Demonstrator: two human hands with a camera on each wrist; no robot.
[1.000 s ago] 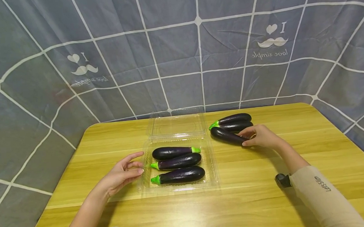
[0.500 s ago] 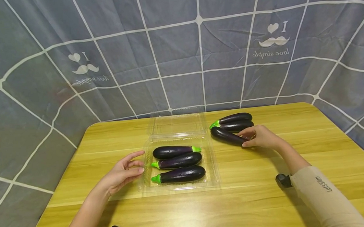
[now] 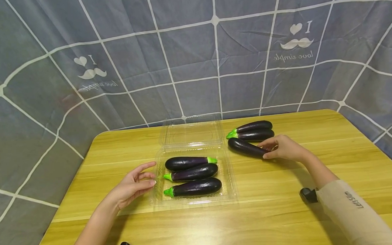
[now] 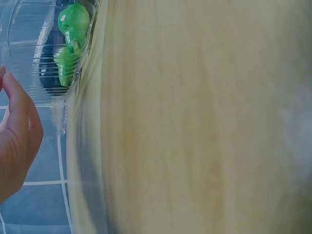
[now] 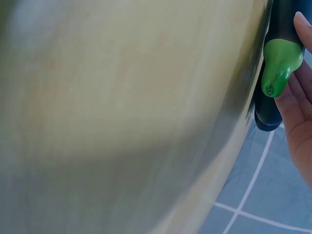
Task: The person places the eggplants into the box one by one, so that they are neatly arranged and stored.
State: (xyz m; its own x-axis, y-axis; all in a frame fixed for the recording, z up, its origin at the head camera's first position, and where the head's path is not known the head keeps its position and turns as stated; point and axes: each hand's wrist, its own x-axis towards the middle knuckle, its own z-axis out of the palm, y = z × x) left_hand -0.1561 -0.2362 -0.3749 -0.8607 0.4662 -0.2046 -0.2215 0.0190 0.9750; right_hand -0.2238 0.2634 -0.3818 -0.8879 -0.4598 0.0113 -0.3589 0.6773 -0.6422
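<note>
1. Table (image 3: 271, 222): the wooden top carries everything. Take the box as the middle of a clock laid on the head view.
2. Box (image 3: 195, 202): clear plastic, its lid (image 3: 191, 134) folded back to 12 o'clock. It looks light, so a bump from the left hand or a knock from the right could slide or tip it. Spare room inside looks narrow; crowding could leave eggplants stacked too high for the lid.
3. Left hand (image 3: 131, 187): at 9 o'clock, fingers loosely bent and thumb apart, right at the box's side wall. I cannot tell whether it touches; it seems to hold nothing.
4. Right hand (image 3: 283, 147): between 2 and 3 o'clock, reaching in from the 4 o'clock side, thumb and fingers pinching one eggplant by its stem end.
5. Held eggplant (image 3: 245, 147): at 2 o'clock, outside the box, blunt end aimed toward 10. Gripped at one end, its heavier end could swing, twist or nudge the loose pair (image 3: 256, 135) just beyond it.
6. Three packed eggplants (image 3: 194, 172): side by side in the box; being round and smooth, they could roll if pushed.
7. Green cap (image 5: 282, 61): slick-looking, beside the fingers; a pinch sliding onto it could slip.
</note>
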